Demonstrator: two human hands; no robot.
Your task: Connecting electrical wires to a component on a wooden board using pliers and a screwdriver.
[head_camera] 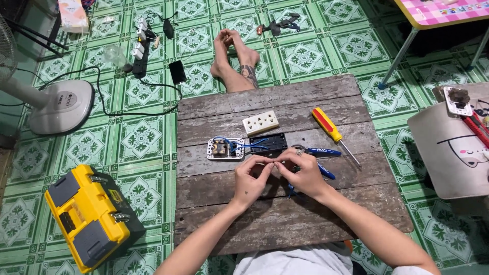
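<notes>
Pinching a short, thin piece of wire (pixel 273 164) between thumb and fingertips, the left hand (pixel 251 179) and right hand (pixel 304 173) meet over the middle of the wooden table (pixel 285 224); both are closed around that small piece, and it is too fine to tell more about it. The right hand also seems to have blue-handled pliers (pixel 320 162) under it, with one handle sticking out toward the right edge and another showing below the palm, though how firmly they are held cannot be told.

Just beyond the fingers, toward the far edge, lies a black box (pixel 268 144) with blue wires (pixel 243 145) running from it to a white switch plate (pixel 224 149) on its left. Farther back sits a cream socket plate (pixel 261 122). A screwdriver with a yellow and red handle (pixel 333 134) lies aslant near the far right corner, tip pointing toward the right edge.

Beyond the far edge, the person's bare feet (pixel 233 56) rest on the green patterned floor (pixel 137 137). A yellow toolbox (pixel 86 216) stands on the floor off the near left corner, and a white fan base (pixel 58 106) farther left.
</notes>
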